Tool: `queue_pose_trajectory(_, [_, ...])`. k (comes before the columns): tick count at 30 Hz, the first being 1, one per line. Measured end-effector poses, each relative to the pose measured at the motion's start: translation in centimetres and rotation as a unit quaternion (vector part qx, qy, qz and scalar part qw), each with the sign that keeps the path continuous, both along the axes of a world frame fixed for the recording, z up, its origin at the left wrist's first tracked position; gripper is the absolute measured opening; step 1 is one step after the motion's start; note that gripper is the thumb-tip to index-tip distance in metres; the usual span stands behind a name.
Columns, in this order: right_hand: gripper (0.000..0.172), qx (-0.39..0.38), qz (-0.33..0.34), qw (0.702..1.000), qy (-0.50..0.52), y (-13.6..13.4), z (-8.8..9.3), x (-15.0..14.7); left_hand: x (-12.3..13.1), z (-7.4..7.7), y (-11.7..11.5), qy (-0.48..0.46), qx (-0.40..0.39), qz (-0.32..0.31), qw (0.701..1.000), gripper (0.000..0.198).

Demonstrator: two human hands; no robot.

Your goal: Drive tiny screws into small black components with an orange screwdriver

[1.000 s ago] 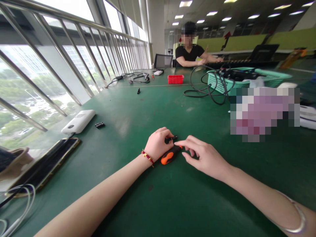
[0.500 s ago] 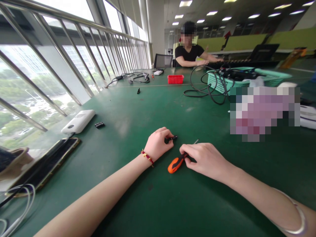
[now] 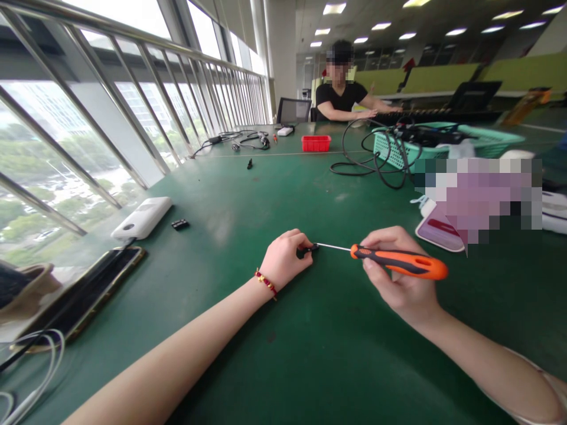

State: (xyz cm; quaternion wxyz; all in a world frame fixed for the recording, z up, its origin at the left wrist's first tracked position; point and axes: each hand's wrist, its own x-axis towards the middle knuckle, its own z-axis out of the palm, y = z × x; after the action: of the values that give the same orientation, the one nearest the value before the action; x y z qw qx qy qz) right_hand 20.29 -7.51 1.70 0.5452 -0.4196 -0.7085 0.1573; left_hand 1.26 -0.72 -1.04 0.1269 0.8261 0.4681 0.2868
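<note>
My left hand [image 3: 287, 255] rests on the green table, thumb and fingers pinched round a small black part [image 3: 313, 247] whose kind I cannot make out. My right hand [image 3: 405, 283] grips an orange and black screwdriver [image 3: 407, 263] by the front of its handle. The thin shaft points left, nearly level, and its tip meets the end of the black part, or lies very close to it. Most of the part is hidden by my left fingers.
A small black piece [image 3: 180, 224] lies by a white power bank [image 3: 142, 218] and a phone [image 3: 97, 289] at left. Further back are a red box [image 3: 316, 143], black cables [image 3: 354, 167] and a teal basket [image 3: 487, 143]. A person [image 3: 341, 94] sits across the table.
My right hand has lifted the screwdriver and moved right, turning it so the shaft now points left at the black part. My left hand has stayed nearly still.
</note>
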Motion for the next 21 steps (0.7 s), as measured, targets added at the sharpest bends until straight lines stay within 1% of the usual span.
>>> queue_pose_trajectory(3, [0.008,-0.036,0.017,0.999,-0.017,0.3,-0.4,-0.4,0.0,0.1,0.0,0.001,-0.002,0.003,1.0,0.009])
queue_pose_trajectory(6, [0.005,-0.055,0.018,0.998,-0.009,0.5,-0.8,-0.6,0.1,0.1,-0.1,0.004,-0.003,0.003,1.0,0.01])
queue_pose_trajectory(21, [0.007,-0.09,0.01,0.996,-0.006,1.0,-1.4,-0.6,0.1,0.2,-0.1,0.008,0.002,0.001,1.0,0.009])
